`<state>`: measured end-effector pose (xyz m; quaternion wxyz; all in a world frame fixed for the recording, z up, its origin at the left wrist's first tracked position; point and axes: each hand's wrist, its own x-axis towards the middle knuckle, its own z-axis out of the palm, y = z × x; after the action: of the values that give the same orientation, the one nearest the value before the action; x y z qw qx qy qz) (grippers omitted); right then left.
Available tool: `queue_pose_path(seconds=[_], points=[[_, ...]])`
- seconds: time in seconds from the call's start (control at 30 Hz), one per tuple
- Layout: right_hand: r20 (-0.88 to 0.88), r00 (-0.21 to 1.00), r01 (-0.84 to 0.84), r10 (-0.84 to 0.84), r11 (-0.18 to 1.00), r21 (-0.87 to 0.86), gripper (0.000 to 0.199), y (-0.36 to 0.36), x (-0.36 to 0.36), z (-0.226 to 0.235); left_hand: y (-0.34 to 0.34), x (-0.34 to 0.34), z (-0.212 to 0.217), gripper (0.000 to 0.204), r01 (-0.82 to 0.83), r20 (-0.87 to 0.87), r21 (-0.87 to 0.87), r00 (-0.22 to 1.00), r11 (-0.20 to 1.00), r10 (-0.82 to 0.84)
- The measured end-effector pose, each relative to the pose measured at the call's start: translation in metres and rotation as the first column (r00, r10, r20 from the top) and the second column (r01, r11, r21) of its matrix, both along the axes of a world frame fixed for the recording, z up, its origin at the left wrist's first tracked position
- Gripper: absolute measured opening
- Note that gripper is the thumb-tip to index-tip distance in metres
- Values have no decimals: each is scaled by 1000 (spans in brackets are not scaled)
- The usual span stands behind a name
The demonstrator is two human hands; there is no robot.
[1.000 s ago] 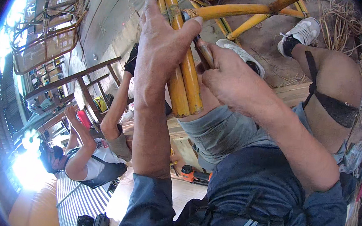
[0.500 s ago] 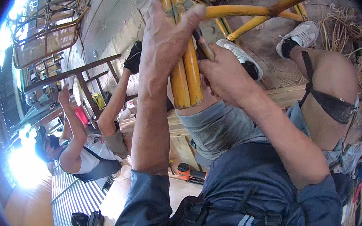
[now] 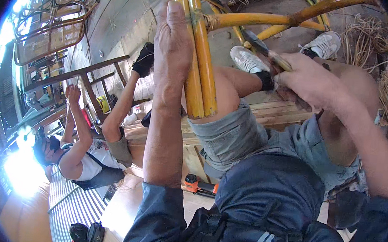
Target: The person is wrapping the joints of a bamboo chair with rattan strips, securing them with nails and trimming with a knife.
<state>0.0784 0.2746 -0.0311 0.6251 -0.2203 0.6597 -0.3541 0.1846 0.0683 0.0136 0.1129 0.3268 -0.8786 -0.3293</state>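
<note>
Two yellow bamboo poles [image 3: 203, 75], side by side as part of a frame, rest with their near ends by my left thigh. My left hand [image 3: 175, 37] is closed around the left pole, thumb stretched along it; its other fingers are partly hidden. Out to the right, my right hand [image 3: 312, 81] grips the wooden handle of what looks like a knife [image 3: 280, 61]. Its dark blade points up and left, apart from the paired poles. A branching yellow crosspiece [image 3: 250, 20] runs right from the poles, beyond the blade.
Loose fibre strips [image 3: 367, 42] lie at the far right. Wooden planks [image 3: 269, 113] are under my legs. An orange-and-black tool [image 3: 192, 184] lies near my waist. At left another person [image 3: 92, 162] sits by a dark wooden frame [image 3: 89, 71], arms raised.
My right hand has drawn the knife away from the poles, to the right. My left thumb has come in alongside its fingers. The other person's arms have shifted slightly.
</note>
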Motion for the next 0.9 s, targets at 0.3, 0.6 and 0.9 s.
queue_pose_path(seconds=[0.3,0.6,0.9], points=[[345,885,421,-314,856,-300,15,-25,46,-25,9,-7,-2,63,-67,-10,142,998,988,69],[233,961,202,-152,957,-209,16,-45,34,-13,27,-19,9,51,-102,2,51,995,994,102],[323,939,172,-122,976,-132,12,-48,7,4,12,-13,0,52,-85,54,-10,995,996,85]])
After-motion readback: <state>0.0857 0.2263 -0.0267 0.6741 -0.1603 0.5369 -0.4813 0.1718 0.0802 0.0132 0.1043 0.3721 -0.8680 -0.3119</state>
